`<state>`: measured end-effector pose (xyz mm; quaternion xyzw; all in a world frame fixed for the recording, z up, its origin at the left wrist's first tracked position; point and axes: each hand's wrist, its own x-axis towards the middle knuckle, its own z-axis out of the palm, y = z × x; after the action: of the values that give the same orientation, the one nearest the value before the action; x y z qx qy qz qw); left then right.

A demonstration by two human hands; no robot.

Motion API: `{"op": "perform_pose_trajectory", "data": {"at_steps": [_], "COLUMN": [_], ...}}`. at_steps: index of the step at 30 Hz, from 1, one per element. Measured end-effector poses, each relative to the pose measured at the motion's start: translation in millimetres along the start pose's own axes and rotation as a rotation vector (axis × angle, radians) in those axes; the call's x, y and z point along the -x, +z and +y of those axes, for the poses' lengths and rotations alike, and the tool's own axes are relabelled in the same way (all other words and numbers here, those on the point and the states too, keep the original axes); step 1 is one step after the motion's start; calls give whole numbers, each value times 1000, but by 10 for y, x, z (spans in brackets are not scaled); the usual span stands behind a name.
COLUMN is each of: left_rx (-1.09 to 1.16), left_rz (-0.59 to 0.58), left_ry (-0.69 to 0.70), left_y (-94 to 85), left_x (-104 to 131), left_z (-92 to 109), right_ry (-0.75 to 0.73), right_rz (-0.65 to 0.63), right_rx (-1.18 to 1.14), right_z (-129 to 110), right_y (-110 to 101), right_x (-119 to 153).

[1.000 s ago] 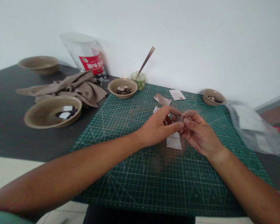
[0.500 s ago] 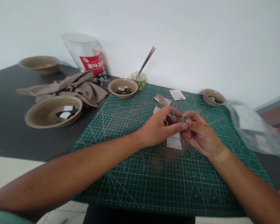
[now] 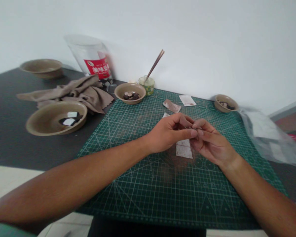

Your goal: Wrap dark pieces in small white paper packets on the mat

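My left hand [image 3: 171, 133] and my right hand [image 3: 208, 140] meet above the green cutting mat [image 3: 143, 184]. Between their fingertips is a small dark piece [image 3: 192, 128], mostly covered by the fingers; both hands pinch it. Just below the hands lies a whitish, stained paper strip [image 3: 184, 151] on the mat. Farther back rest a brown-smeared paper piece [image 3: 172, 105] and a white one [image 3: 187, 100]. Another bit of paper shows partly behind my left hand.
At the left, a bowl [image 3: 51, 126] holds black and white pieces beside a crumpled cloth [image 3: 88, 92]. Small bowls [image 3: 130, 100] [image 3: 224, 108] of dark pieces, a cup [image 3: 148, 87] with sticks, a clear jar [image 3: 88, 56], an upper-left bowl [image 3: 43, 70] and a plastic bag [image 3: 266, 135] stand around.
The fingers of both hands have closed further over the dark piece, which now shows less. My left hand's fingers have curled slightly. The surrounding objects have stayed in place.
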<state>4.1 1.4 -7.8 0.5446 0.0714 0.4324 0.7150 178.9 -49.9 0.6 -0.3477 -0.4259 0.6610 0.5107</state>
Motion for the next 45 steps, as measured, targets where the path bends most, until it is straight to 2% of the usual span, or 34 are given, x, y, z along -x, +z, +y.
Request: {"op": "perform_pose_trajectory", "data": {"at_steps": [5,10,13,15,17,19,22,25,30,34,38,45], "left_rx": [-28,-188,-516,-838,-1108,-1289,-1468,-1554,-1634,-1680,-1700,-1711], "left_rz": [-5,13,104,145,76,-70,-239,-286,-327,-396,-423,-476], "left_ry": [-18,-4,-31,-36,13,67,64,25,-9,0,43,7], "left_y": [-21,-49,-77,-96,-112,-121,-129,-134,-138,-148,-156,-172], "left_x": [1,-1,6,18,34,51,76,91,91,93,102,102], "left_z": [11,34,54,76,104,129,153,170,192,172,162,214], "right_ry": [-6,-24,-88,-160,-250,-322,-380,-426,-370,-318,-289,-285], "right_rz": [10,59,96,129,139,92,-47,-153,-286,-313,-292,-404], "right_rx": [10,73,274,570,939,1245,1496,1637,1744,1781,1703,1582], "right_z": [-11,-13,-40,-76,-113,-138,-143,-126,-81,-47,-66,-110], "right_y": [-20,-34,-42,-46,-49,-58,-93,-134,-123,-84,-86,-127], "right_x": [6,4,25,56,89,111,116,102,85,86,94,87]}}
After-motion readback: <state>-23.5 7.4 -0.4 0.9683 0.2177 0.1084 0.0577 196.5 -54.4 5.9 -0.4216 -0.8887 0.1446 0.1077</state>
